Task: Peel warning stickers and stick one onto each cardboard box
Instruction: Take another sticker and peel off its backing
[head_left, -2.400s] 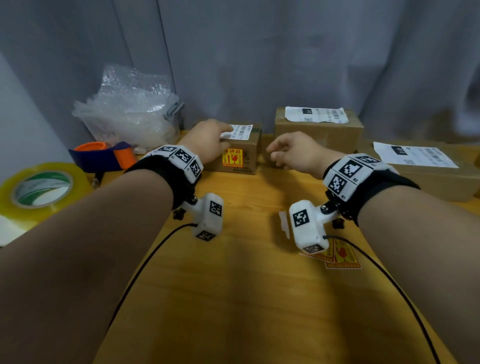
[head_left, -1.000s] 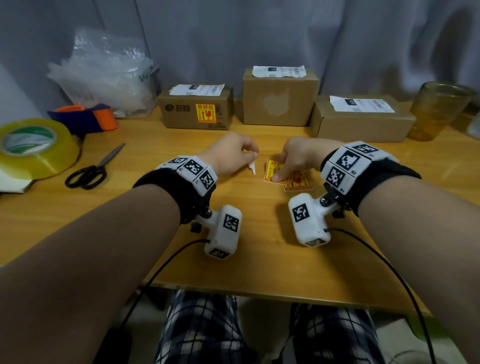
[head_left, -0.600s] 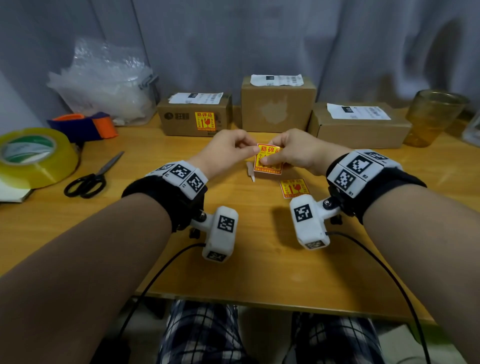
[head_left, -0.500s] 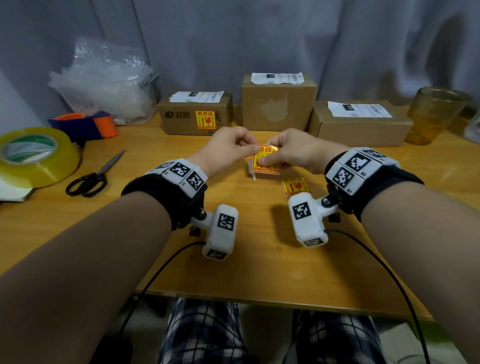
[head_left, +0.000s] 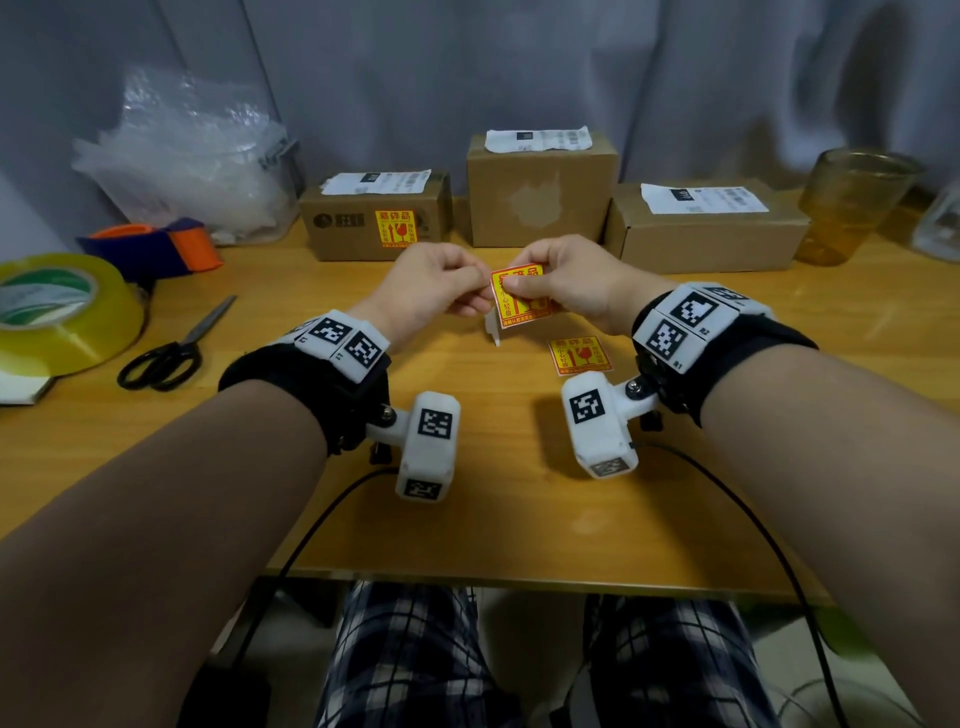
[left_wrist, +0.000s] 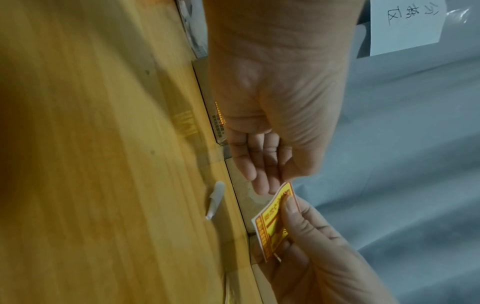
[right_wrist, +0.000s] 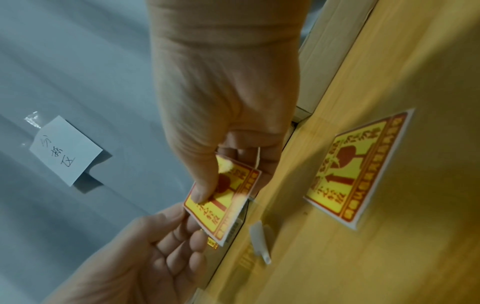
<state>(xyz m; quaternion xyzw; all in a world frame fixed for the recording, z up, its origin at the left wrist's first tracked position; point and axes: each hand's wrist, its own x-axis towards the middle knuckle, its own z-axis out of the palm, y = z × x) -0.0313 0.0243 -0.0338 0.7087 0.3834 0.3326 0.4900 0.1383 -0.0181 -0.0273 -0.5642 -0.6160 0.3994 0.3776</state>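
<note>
You held the sticker (head_left: 521, 300) above the surface (head_left: 493, 519) between both grips, right hand (head_left: 569, 283) pinching its face, left hand (head_left: 434, 288) pinching its near corner, the unlabelled middle box (head_left: 543, 195) straight ahead.

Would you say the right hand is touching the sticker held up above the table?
Touching: the right wrist view shows the right hand pinching the sticker, thumb on its face.
</note>
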